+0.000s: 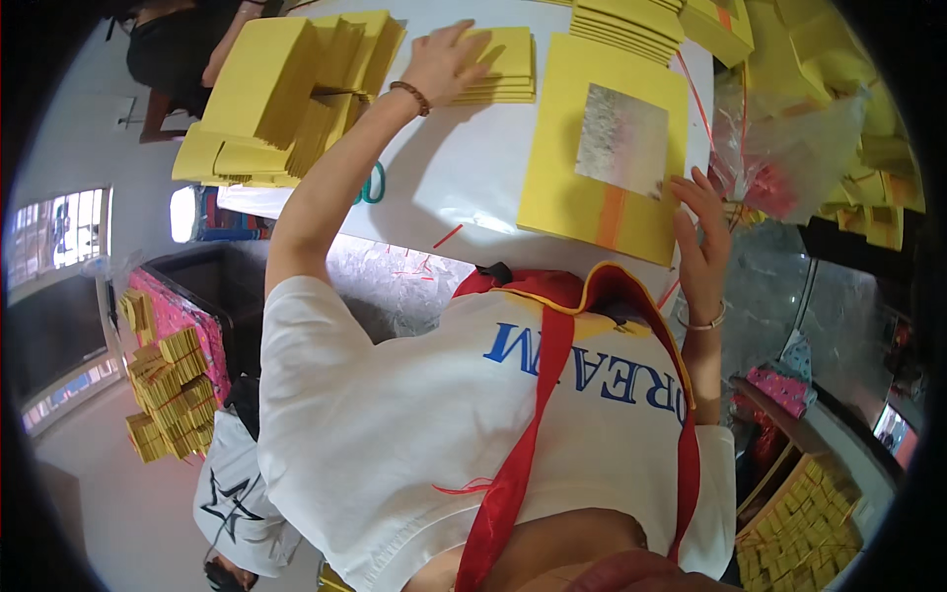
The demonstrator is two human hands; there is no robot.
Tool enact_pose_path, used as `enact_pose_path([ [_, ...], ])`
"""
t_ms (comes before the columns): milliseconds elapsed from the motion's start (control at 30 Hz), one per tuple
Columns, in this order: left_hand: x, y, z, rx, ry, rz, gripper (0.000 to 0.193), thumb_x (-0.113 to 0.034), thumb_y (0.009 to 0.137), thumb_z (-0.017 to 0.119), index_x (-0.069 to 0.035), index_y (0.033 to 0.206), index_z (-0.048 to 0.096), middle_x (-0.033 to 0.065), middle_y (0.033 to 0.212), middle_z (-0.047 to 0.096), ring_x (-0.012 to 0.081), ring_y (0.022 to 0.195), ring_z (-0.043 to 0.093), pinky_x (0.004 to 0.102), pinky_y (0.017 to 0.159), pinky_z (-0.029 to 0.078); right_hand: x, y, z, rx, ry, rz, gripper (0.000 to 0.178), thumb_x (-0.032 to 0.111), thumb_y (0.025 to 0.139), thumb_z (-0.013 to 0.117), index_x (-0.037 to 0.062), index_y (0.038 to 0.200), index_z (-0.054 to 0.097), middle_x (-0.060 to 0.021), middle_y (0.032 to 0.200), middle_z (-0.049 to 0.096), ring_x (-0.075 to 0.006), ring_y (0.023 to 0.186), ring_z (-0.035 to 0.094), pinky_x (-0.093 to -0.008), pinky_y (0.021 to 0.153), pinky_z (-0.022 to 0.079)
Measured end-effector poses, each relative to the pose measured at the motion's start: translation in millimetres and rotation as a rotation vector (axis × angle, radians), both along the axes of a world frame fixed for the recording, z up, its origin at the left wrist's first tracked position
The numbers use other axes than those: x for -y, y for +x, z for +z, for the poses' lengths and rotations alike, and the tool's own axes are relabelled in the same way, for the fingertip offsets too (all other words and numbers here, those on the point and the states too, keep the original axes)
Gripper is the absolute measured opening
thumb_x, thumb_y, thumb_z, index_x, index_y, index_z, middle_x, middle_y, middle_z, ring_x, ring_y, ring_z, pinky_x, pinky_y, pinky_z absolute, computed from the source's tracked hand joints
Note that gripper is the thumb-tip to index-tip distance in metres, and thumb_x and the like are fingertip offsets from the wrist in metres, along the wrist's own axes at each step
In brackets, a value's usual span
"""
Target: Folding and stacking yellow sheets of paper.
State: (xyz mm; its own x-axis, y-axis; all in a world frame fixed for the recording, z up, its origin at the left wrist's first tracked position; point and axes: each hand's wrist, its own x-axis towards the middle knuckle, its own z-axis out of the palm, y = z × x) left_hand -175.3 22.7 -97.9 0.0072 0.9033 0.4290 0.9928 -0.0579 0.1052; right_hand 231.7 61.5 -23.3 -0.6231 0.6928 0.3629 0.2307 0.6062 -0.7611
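Note:
My left hand [449,64] lies with its fingers spread on the left part of a low stack of yellow folded papers [508,64] on the white table [434,163]. At the right, a large yellow paper pile [554,138] bears a grey-and-pink square sheet [621,138] and an orange strip [612,219]. By that pile's right edge is my right hand [702,232], its fingers apart and slightly bent, holding nothing visible. Whether its fingertips touch the edge I cannot tell.
Tall yellow paper stacks [261,84] stand at the table's left; more [626,30] lie at the back right. Beside the table's right edge hangs a clear plastic bag [789,148]. Yellow bundles [178,395] are piled at lower left, near another person in a white shirt [232,483].

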Motion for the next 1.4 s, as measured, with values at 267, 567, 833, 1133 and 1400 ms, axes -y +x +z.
enact_pose_path([
  [267, 60.0, 139.8, 113.7, 0.400, -0.066, -0.627, 0.030, -0.022, 0.083, 0.061, -0.003, 0.106, 0.060, 0.0125, 0.103, 0.058, 0.0284, 0.093, 0.055, 0.0368, 0.080, 0.045, -1.6, -6.1, -7.5, 0.018, -0.022, -0.016, 0.014, 0.013, 0.083, 0.059, 0.0045, 0.092, 0.066, -0.0098, 0.108, 0.062, -0.0311, 0.117, 0.048, -0.0380, 0.096, 0.038],
  [567, 65.7, 157.2, 104.6, 0.402, -0.243, -0.648, 0.025, -0.022, 0.077, 0.067, -0.004, 0.095, 0.063, 0.0096, 0.090, 0.058, 0.0262, 0.084, 0.054, 0.0347, 0.072, 0.043, 0.9, -3.8, -13.9, -0.069, -0.223, -0.010, 0.018, 0.015, 0.087, 0.057, 0.0029, 0.094, 0.067, -0.0080, 0.110, 0.061, -0.0252, 0.115, 0.050, -0.0337, 0.095, 0.039],
  [833, 63.2, 163.1, 103.0, 0.557, -0.291, -0.614, 0.008, -0.007, 0.080, 0.060, 0.000, 0.083, 0.061, 0.0108, 0.076, 0.058, 0.0265, 0.071, 0.056, 0.0333, 0.062, 0.045, 1.9, -5.2, -11.7, -0.147, -0.430, -0.025, 0.024, 0.018, 0.091, 0.053, -0.0013, 0.096, 0.067, -0.0066, 0.110, 0.059, -0.0154, 0.102, 0.055, -0.0264, 0.088, 0.042],
  [1133, 64.1, 161.7, 104.4, 0.726, -0.375, -0.409, 0.012, -0.012, 0.083, 0.057, -0.001, 0.084, 0.061, 0.0116, 0.074, 0.060, 0.0273, 0.065, 0.057, 0.0318, 0.059, 0.045, -4.6, 5.8, -12.0, -0.148, -0.291, 0.159, 0.027, 0.018, 0.086, 0.059, -0.0014, 0.104, 0.062, -0.0073, 0.119, 0.055, -0.0173, 0.111, 0.051, -0.0284, 0.094, 0.039],
  [1400, 61.3, 161.7, 96.1, 0.713, -0.294, -0.436, 0.015, -0.013, 0.083, 0.058, -0.005, 0.096, 0.061, 0.0109, 0.085, 0.061, 0.0249, 0.071, 0.057, 0.0304, 0.063, 0.047, -1.8, 1.7, -16.6, -0.087, -0.322, 0.092, 0.027, 0.011, 0.079, 0.065, 0.0042, 0.105, 0.063, -0.0052, 0.121, 0.053, -0.0178, 0.114, 0.049, -0.0307, 0.095, 0.038],
])
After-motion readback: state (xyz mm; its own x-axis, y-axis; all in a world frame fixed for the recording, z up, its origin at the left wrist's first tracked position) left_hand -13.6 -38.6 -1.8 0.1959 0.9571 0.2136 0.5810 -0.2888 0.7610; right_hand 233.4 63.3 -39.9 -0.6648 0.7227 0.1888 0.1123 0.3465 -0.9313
